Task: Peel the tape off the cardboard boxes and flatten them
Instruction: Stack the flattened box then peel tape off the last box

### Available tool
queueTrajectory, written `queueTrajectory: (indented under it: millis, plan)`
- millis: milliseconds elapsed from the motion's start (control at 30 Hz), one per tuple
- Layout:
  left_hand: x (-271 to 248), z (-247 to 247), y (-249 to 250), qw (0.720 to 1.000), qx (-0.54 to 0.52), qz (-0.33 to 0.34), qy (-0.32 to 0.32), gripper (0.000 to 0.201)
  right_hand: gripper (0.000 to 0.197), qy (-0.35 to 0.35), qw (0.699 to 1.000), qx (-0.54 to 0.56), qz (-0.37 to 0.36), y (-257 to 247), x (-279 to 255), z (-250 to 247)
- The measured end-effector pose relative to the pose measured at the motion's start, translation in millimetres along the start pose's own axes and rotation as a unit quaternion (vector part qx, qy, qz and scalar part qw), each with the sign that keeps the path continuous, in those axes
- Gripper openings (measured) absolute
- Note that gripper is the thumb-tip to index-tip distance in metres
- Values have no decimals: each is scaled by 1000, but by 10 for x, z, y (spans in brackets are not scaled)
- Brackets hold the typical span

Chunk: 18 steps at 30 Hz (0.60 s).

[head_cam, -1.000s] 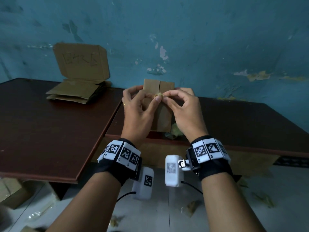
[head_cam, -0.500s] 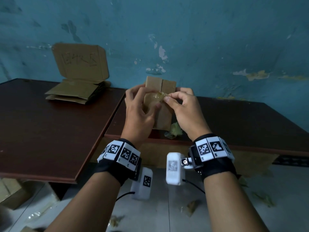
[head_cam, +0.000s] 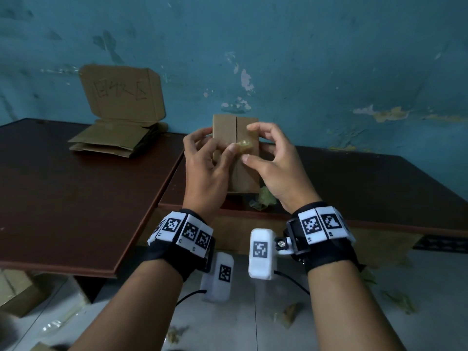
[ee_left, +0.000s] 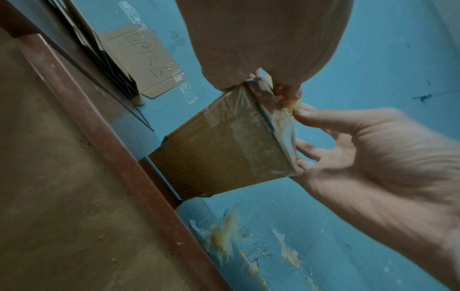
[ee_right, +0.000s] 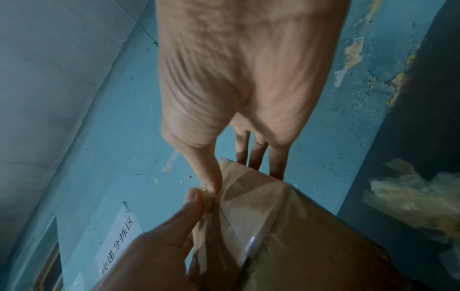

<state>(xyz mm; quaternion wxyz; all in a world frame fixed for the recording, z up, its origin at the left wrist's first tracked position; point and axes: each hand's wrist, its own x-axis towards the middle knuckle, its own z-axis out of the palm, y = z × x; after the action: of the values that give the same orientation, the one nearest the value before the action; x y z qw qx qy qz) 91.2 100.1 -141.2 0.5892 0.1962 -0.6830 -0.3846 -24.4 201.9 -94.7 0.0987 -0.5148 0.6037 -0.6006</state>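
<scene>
A small cardboard box [head_cam: 235,153] is held upright above the near edge of the dark brown table [head_cam: 354,183], tilted face toward the camera, centre seam visible. A crumpled wad of peeled tape [head_cam: 244,145] is seen on the box face, right of the seam. The wad is pinched by the left hand [head_cam: 205,173] between thumb and forefinger, remaining fingers curled at the box's left edge. The right hand [head_cam: 276,165] is cupped around the box's right side, fingers curved, thumb tip just below the wad, forefinger at the top right of the face; whether the box is truly clamped or only steadied by it cannot be told. In the left wrist view clear tape is seen still wrapped over the box side and edge. A heap of discarded tape [head_cam: 263,198] lies on the table just behind the right hand. Flattened cardboard [head_cam: 111,140] is stacked well apart at far left, one marked sheet [head_cam: 121,95] leaned on the blue wall [head_cam: 329,59]
</scene>
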Motion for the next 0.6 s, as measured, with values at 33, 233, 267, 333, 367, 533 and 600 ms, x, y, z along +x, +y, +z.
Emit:
queueTrajectory:
  millis: [33, 233, 267, 333, 367, 533, 600]
  plan:
    - [8, -2, -7, 1000, -2, -4, -1, 20, 38, -2, 1000, -19, -12, 6, 7, 2]
    - [29, -21, -32, 999, -32, -33, -18, 34, 15, 15, 996, -81, -19, -13, 15, 11]
    - [26, -20, -28, 999, -33, -36, -23, 32, 14, 13, 995, -95, -19, -30, 7, 7]
    - [14, -19, 10, 997, -52, -47, -23, 28, 13, 17, 994, -110, -13, -47, -2, -7]
    - [9, -25, 36, 996, -69, -53, -18, 31, 12, 17, 993, -113, -10, -52, -7, -17]
    - [-5, -63, 120, 996, -55, -23, -66, 38, 10, 16, 992, -124, 4, -25, 12, -28]
    - [-13, -60, 115, 996, -40, -9, -75, 34, 13, 12, 993, -119, 10, -16, 18, -32]
